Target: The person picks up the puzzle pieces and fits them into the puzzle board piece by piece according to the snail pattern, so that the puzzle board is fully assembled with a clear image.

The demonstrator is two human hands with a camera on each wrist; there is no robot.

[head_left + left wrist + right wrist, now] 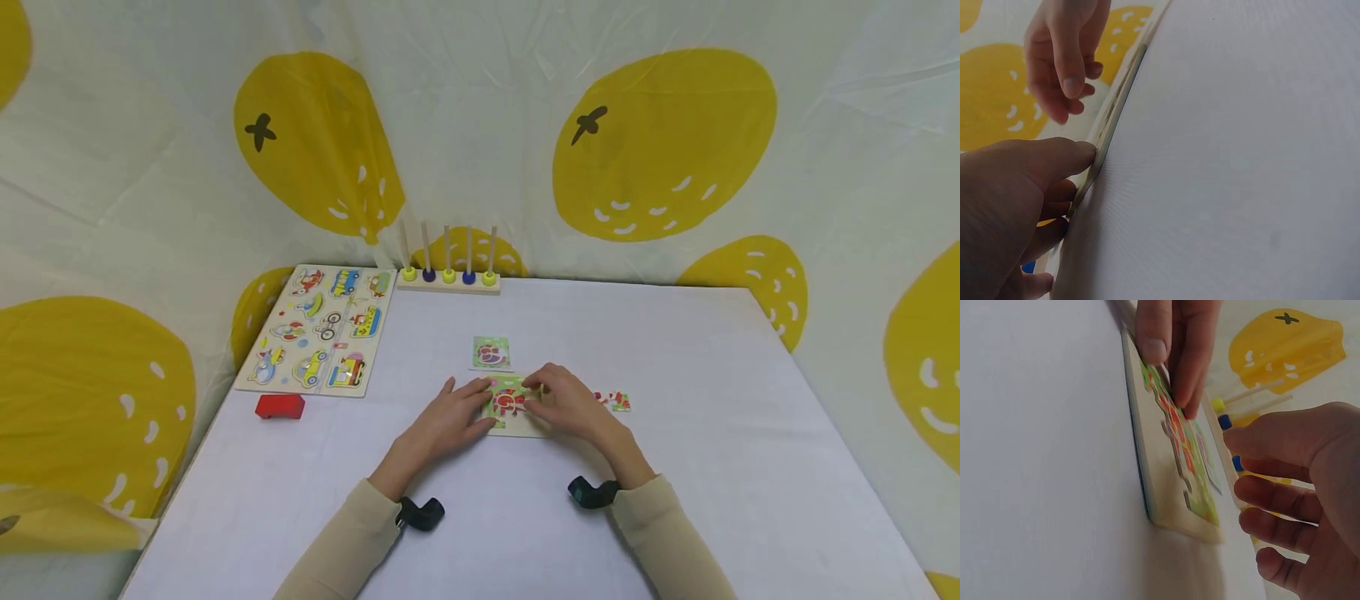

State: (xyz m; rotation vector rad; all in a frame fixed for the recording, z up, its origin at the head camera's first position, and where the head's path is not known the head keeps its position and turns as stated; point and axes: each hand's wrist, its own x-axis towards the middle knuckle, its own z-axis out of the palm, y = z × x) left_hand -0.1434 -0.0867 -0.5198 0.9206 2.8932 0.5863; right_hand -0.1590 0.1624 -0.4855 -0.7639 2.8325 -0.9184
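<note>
A small wooden jigsaw board (525, 428) lies flat in front of me, with red and green puzzle pieces (507, 403) fitted over part of it and bare wood along its near side. My left hand (442, 421) rests at the board's left side, its fingers and thumb nearly straight and touching it. Above the board's right side is my right hand (567, 406), fingers loosely bent; the right wrist view (1291, 494) shows nothing between them. Loose red and green pieces (621, 402) lie just right of that hand, partly hidden by it.
Behind the board lies a square picture card (491, 352). A large vehicle peg puzzle (309, 332) is at the far left, with a red block (281, 407) before it. A wooden peg stand (448, 283) with yellow and blue beads stands at the back edge.
</note>
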